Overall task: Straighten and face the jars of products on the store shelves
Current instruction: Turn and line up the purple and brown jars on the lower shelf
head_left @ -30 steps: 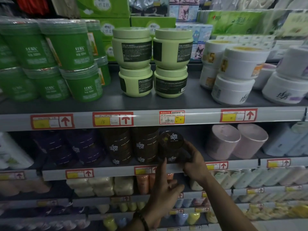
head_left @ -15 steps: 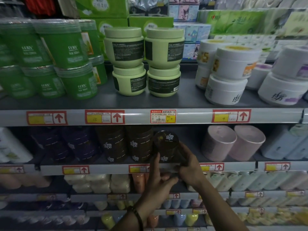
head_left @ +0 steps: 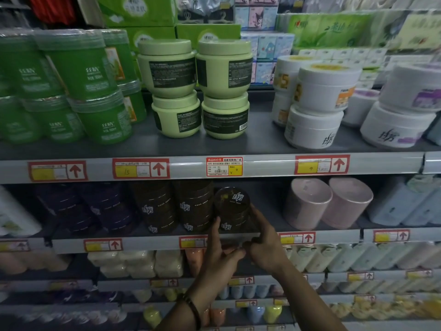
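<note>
Presently in hand: one dark brown jar (head_left: pixel 232 207), on the middle shelf (head_left: pixel 148 243) at its near edge, rightmost of the brown row.
- Position: it touches or sits just beside the matching brown jars (head_left: pixel 155 209) on its left. It leans, with the round lid and white logo tipped toward you. It seems to rest on a second jar of the same kind, though the dim shelf leaves that uncertain.
- Grip: your left hand (head_left: pixel 218 255) lays straight fingers against the jar's left side, pressing rather than wrapping. Your right hand (head_left: pixel 265 244) curls round the right side and grasps it.
- Step: you are squaring this one jar, and it looks partly done because the jar is not yet upright.
- Next move: stand it level, turn the side logo to the aisle, and bring it flush with its neighbours. Steady it from both sides so nothing under it shifts.
- Same shelf: purple jars (head_left: pixel 105 206) stand further left, and pink tubs (head_left: pixel 307 204) stand well apart to the right.
- Upper shelf: the pale green jars (head_left: pixel 176 91) show fine-print labels and a barcode, so they probably need facing. Dark green tubs (head_left: pixel 78 75) are on the left and white tubs (head_left: pixel 319 106) on the right.
</note>
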Available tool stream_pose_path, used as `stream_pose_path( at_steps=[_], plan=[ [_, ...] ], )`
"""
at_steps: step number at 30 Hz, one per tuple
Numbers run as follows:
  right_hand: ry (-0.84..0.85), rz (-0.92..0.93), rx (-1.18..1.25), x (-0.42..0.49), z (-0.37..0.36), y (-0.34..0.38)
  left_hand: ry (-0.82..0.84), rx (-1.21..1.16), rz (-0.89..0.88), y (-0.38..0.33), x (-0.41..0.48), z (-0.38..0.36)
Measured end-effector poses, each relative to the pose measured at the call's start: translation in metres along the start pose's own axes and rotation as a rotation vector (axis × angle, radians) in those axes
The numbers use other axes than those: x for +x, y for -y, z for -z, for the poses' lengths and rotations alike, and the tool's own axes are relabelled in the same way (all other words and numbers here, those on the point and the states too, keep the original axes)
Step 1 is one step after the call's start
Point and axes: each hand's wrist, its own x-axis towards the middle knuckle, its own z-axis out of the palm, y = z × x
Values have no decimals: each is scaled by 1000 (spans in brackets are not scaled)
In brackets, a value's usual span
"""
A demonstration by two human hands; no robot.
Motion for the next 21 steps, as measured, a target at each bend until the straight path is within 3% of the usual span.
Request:
stream_pose_path(
  at_steps=[7, 13, 21],
  plan=[
    [3, -37, -25, 6, 9, -10, -45, -60, -27, -5, -8, -9],
    [-147, -42, 30, -9, 13, 0, -169, -48, -96, -9, -17, -14],
    [-299, -137, 212, -28, 16, 14, -49, 51, -95, -11, -13, -17]
  ],
)
